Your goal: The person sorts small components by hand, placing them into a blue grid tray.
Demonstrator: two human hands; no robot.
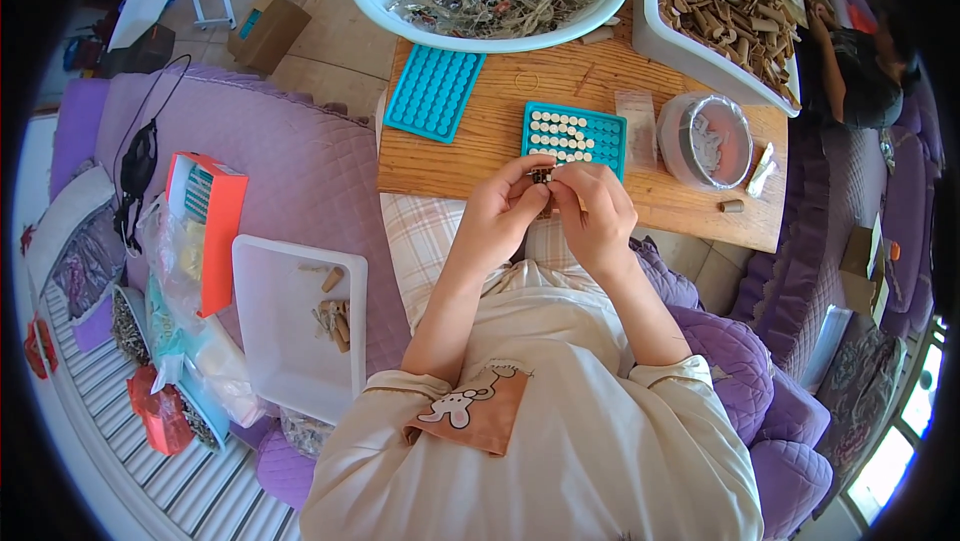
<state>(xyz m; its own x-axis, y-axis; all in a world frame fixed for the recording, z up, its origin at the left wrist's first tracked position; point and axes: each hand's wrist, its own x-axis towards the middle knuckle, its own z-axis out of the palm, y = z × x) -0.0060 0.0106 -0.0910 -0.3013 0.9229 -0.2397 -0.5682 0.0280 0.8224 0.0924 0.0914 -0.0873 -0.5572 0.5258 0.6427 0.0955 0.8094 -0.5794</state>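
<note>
Close together at the table's near edge, my left hand (497, 211) and my right hand (600, 216) are closed around a small dark piece (541, 175) with brown and pale bits. My left thumb and fingers grip it from the left. The right fingertips pinch at its top; whether they hold a separate part is hidden. Just beyond my hands lies a teal tray (610, 128) with rows of small round white pieces (560, 128) in its left part. A second teal tray (437, 91), with bare round hollows, lies farther left on the wooden table (500, 156).
At the far side stand a pale blue basin (365, 1) of small wrapped parts and a white bin (690, 66) of brown cardboard tubes. A clear tub (685, 156) stands right. A white tray (285, 371) and a red box (222, 241) rest left. Another person (865, 76) is far right.
</note>
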